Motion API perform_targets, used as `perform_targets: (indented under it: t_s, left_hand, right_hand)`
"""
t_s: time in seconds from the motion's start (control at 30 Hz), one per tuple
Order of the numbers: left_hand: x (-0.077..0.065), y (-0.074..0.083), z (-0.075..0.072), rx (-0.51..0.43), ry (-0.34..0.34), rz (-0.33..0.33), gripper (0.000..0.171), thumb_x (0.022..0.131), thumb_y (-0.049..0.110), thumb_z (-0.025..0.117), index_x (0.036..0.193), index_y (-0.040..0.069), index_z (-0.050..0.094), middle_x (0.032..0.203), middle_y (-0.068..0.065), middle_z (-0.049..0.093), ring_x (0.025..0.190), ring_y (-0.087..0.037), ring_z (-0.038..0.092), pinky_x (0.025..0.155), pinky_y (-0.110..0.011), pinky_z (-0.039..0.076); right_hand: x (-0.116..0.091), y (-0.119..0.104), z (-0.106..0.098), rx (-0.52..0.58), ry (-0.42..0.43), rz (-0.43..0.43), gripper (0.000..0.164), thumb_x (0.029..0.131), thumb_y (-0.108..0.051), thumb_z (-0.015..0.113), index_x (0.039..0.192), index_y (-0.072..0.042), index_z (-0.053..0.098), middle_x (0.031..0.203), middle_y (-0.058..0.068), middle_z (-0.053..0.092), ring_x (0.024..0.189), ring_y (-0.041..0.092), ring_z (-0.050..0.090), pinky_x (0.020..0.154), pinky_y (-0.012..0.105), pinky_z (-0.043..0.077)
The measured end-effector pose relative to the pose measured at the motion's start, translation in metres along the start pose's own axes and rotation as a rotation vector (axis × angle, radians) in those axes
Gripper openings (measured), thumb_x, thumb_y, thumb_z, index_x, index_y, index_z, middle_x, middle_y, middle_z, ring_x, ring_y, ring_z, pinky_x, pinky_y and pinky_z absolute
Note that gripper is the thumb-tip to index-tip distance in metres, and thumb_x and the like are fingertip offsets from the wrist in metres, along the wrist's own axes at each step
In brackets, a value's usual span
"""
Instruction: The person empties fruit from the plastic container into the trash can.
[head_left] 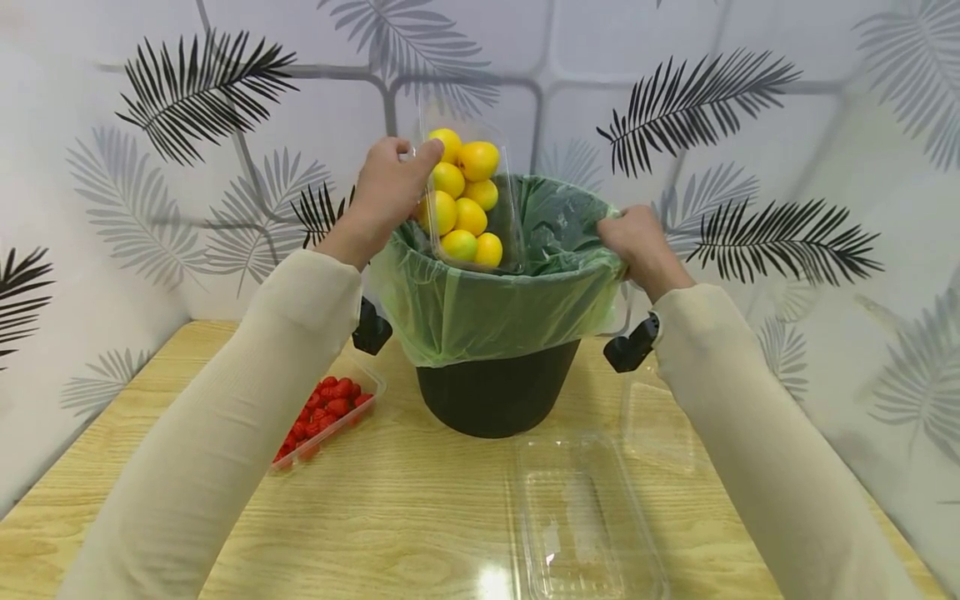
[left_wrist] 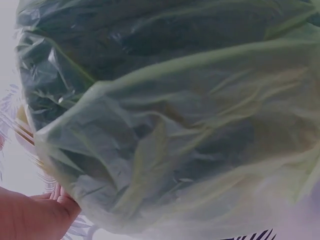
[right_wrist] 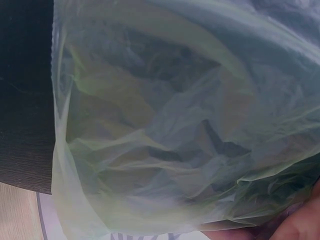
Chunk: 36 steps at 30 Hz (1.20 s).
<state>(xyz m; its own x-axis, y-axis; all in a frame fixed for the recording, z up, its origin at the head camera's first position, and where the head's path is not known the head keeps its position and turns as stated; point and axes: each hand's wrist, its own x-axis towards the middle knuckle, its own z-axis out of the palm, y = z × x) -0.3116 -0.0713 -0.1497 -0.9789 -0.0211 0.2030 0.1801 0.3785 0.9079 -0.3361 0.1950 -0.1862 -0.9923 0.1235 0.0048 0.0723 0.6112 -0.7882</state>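
My left hand (head_left: 396,185) grips the side of a clear plastic box (head_left: 510,221), tilted steeply over the left part of a bin's mouth. Several yellow, egg-shaped fruits (head_left: 470,215) sit inside it. The black bin (head_left: 495,392) stands on the table, lined with a thin green bag (head_left: 495,312) folded over its rim. At the bin's right rim, my right hand (head_left: 636,242) pinches the bag's edge. In the left wrist view, the left hand (left_wrist: 37,215) shows at the lower left, beside the bag. Part of the right hand (right_wrist: 295,222) shows at the lower right of the right wrist view.
A clear box of red raspberries (head_left: 326,417) stands on the table left of the bin, partly behind the left sleeve. Another clear plastic box (head_left: 585,517) lies in front, and a further clear piece (head_left: 658,421) lies near the right sleeve. A patterned wall rises behind the bin.
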Motion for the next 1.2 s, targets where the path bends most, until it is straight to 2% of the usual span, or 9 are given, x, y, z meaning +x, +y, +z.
perform_targets:
  t_s: [0.07,0.2,0.47,0.57,0.7,0.8,0.97,1.07,1.2]
  left_hand:
    - [-0.0007,0.001,0.0004,0.012,-0.009,0.002,0.069,0.098,0.047,0.043,0.15,0.007,0.021,0.139,-0.008,0.039,0.083,-0.013,0.044,0.076,-0.023,0.045]
    - [-0.0015,0.002,0.0014,0.03,-0.01,0.001,0.069,0.098,0.048,0.043,0.15,0.008,0.02,0.142,-0.01,0.039,0.095,-0.015,0.047,0.086,-0.027,0.047]
    - [-0.0015,0.0016,0.0016,0.035,-0.004,0.01,0.069,0.097,0.048,0.043,0.15,0.008,0.021,0.136,-0.01,0.042,0.09,-0.014,0.047,0.083,-0.026,0.045]
    - [-0.0017,0.0021,0.0011,0.036,-0.001,0.031,0.069,0.097,0.048,0.044,0.15,0.01,0.021,0.141,-0.01,0.041,0.107,-0.016,0.049,0.094,-0.029,0.046]
    - [-0.0027,0.0031,0.0001,0.058,0.001,0.057,0.07,0.097,0.049,0.044,0.151,0.01,0.021,0.146,-0.01,0.038,0.125,-0.02,0.044,0.105,-0.033,0.042]
    - [-0.0024,0.0037,0.0001,0.078,0.013,0.071,0.069,0.097,0.049,0.044,0.15,0.01,0.022,0.143,-0.01,0.04,0.122,-0.02,0.044,0.102,-0.032,0.043]
    - [-0.0005,0.0036,0.001,0.097,0.043,0.119,0.066,0.096,0.047,0.046,0.147,0.01,0.027,0.122,-0.007,0.045,0.102,-0.017,0.044,0.085,-0.025,0.045]
    - [-0.0015,0.0045,0.0021,0.098,0.051,0.145,0.066,0.096,0.047,0.047,0.147,0.01,0.028,0.11,-0.004,0.043,0.093,-0.015,0.042,0.075,-0.023,0.042]
    - [-0.0033,0.0071,0.0039,0.121,0.055,0.169,0.069,0.095,0.047,0.048,0.148,0.009,0.026,0.104,-0.002,0.043,0.087,-0.015,0.043,0.07,-0.022,0.041]
  right_hand:
    - [-0.0001,0.0004,-0.0003,0.001,0.003,-0.003,0.026,0.088,-0.005,0.034,0.068,-0.016,0.024,0.058,-0.004,0.019,0.044,0.009,0.021,0.044,0.027,0.031]
    - [0.0,0.0011,-0.0004,0.007,0.007,-0.004,0.025,0.087,-0.004,0.035,0.067,-0.016,0.024,0.059,-0.003,0.02,0.045,0.01,0.022,0.044,0.027,0.033]
    - [-0.0002,0.0021,0.0004,-0.003,0.005,-0.002,0.025,0.088,-0.005,0.034,0.068,-0.016,0.024,0.065,0.0,0.024,0.046,0.01,0.023,0.046,0.028,0.034]
    - [0.0001,0.0022,0.0006,0.003,0.003,0.003,0.023,0.089,-0.006,0.035,0.069,-0.015,0.026,0.07,0.002,0.028,0.046,0.009,0.028,0.045,0.026,0.038]
    - [0.0002,0.0016,0.0009,0.012,0.01,0.0,0.023,0.089,-0.006,0.035,0.069,-0.014,0.027,0.071,0.003,0.03,0.045,0.009,0.032,0.044,0.025,0.04]
    - [0.0,0.0019,0.001,0.009,0.019,-0.007,0.022,0.088,-0.006,0.035,0.068,-0.014,0.027,0.07,0.003,0.03,0.045,0.009,0.032,0.043,0.025,0.04]
    - [-0.0007,0.0022,0.0013,0.018,0.006,-0.004,0.019,0.087,-0.005,0.034,0.071,-0.014,0.028,0.078,0.006,0.032,0.047,0.009,0.034,0.045,0.025,0.042]
    - [-0.0003,0.0025,0.0012,0.019,0.005,-0.005,0.02,0.087,-0.004,0.034,0.07,-0.014,0.027,0.076,0.005,0.03,0.046,0.009,0.031,0.045,0.025,0.041]
    - [-0.0003,0.0025,0.0009,0.005,0.007,-0.008,0.022,0.088,-0.005,0.034,0.069,-0.015,0.026,0.07,0.003,0.027,0.047,0.01,0.029,0.047,0.028,0.041]
